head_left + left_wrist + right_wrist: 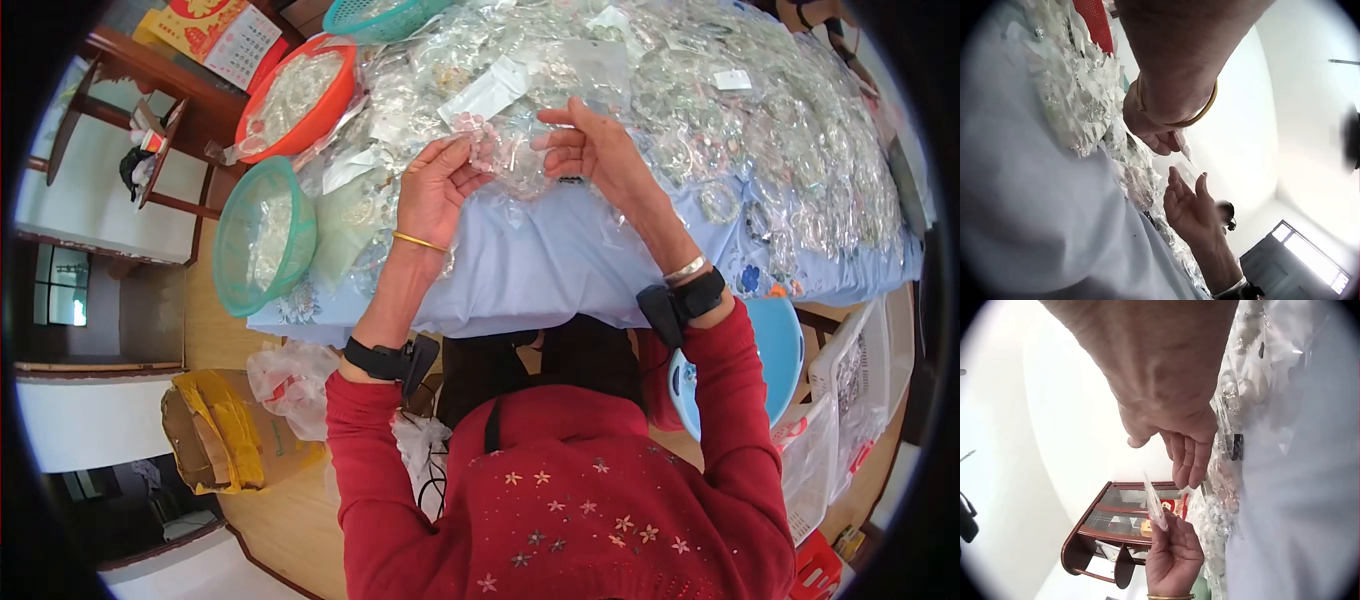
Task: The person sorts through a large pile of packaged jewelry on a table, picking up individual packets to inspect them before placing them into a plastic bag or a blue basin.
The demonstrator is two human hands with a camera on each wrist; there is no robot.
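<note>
My left hand (pixel 437 187) pinches a small clear plastic packet (pixel 487 143) with pinkish beads inside, holding it up over the near edge of a table with a pale blue cloth (pixel 540 265). From the right wrist view, the packet (pixel 1153 501) stands upright between the left hand's fingertips (pixel 1161 524). My right hand (pixel 590 150) hovers just to the packet's right, fingers relaxed and holding nothing; in the left wrist view the right hand (pixel 1186 208) is palm-up below the left hand (pixel 1159 135). A heap of clear packets (pixel 700 110) of bracelets covers the table behind.
An orange basket (pixel 300 95) and a teal basket (pixel 265 235) filled with packets sit at the table's left, another teal basket (pixel 385 15) at the back. A blue stool (pixel 785 350) and white crate (pixel 850 400) stand at right; bags (pixel 290 385) lie on the floor.
</note>
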